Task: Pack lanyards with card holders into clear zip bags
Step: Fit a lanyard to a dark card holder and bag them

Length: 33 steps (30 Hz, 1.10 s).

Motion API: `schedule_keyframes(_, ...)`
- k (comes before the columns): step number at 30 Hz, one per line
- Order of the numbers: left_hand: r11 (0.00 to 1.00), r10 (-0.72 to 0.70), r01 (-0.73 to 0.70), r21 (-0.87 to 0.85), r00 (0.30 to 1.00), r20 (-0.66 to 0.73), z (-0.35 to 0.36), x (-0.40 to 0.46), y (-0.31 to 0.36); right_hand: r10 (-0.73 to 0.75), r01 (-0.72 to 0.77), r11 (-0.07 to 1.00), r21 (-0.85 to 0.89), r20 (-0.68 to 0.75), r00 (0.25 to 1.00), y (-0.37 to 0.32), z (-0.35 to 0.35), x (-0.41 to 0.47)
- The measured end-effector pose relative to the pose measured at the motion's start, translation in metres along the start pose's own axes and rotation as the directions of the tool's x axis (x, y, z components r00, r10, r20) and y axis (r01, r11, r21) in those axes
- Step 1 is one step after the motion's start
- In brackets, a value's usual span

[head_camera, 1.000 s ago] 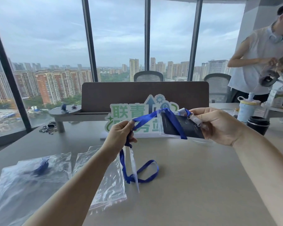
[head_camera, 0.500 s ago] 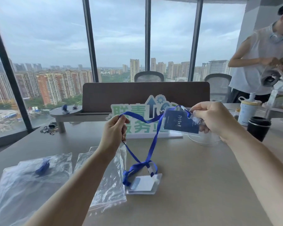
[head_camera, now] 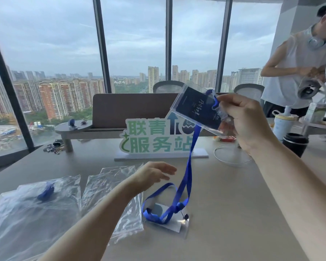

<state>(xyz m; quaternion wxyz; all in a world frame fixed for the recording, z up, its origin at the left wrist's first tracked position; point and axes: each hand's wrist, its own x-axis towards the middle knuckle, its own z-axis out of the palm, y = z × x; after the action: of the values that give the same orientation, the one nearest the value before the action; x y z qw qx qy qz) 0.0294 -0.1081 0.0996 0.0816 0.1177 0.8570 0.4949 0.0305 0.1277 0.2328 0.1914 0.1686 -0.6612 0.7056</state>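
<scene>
One holder aloft, R hand.

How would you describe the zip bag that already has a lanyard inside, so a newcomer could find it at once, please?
Start at the green-lettered sign standing mid-table and look toward the near left corner, where clear zip bags lie flat. The filled bag is the leftmost one, left of the left hand. Unlike the empty bags beside it, it shows a bunched blue strap through the plastic.
</scene>
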Motion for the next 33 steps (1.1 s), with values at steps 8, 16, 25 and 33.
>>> schedule_keyframes(8, 0.823, -0.189, 0.118, 0.556, 0.979, 0.071, 0.067, 0.018, -0.058, -0.051, 0.048, 0.997, 0.060, 0.049, 0.997, -0.005, -0.003, 0.000)
schedule_keyframes(16, 0.963, 0.066, -0.028, 0.268, 0.989, -0.133, 0.049, 0.020, -0.018, 0.000, 0.001, 1.000, -0.028, 0.031, 1.000, 0.006, -0.017, 0.001)
schedule_keyframes(25, 0.946, 0.298, -0.217, 0.241, 0.872, -0.387, 0.006, 0.005, 0.055, 0.175, -0.165, 0.981, -0.100, 0.096, 0.980, 0.026, -0.024, -0.010)
schedule_keyframes(33, 0.941, 0.118, -0.228, -0.249, 0.914, -0.389, -0.001, 0.006, 0.069, 0.239, -0.235, 0.965, -0.116, 0.018, 0.971, 0.036, -0.024, -0.018)
